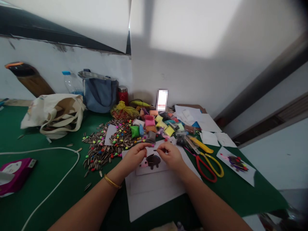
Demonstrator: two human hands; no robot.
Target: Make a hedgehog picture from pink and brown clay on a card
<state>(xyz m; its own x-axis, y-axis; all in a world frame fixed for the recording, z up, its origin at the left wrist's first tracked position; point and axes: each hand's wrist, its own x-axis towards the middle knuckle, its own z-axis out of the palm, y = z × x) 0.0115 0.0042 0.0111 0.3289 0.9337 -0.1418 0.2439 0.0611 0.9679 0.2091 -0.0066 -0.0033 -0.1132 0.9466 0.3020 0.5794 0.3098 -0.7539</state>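
Over the middle of the paper, my right hand (170,155) pinches a small dark sunflower seed (155,150) between thumb and fingertips. My left hand (138,156) is beside it, its index finger stretched toward the right and clear of the thumb. A tiny pink ball (153,145) shows at that fingertip; whether it touches is unclear. Below both hands is a card (141,172) bearing a hedgehog figure (153,161) with a dark clay body and a pink face. One or more seeds lie on its back. Larger white sheets (154,202) are under the card.
Sunflower seeds (103,157) mixed with coloured balls are heaped on the left. Clay packets (150,121) lie behind the hands. Scissors (209,165), a yellow cutter (201,144) and a second hedgehog card (237,164) are on the right. Bags (99,93) and a white cable (69,173) are left.
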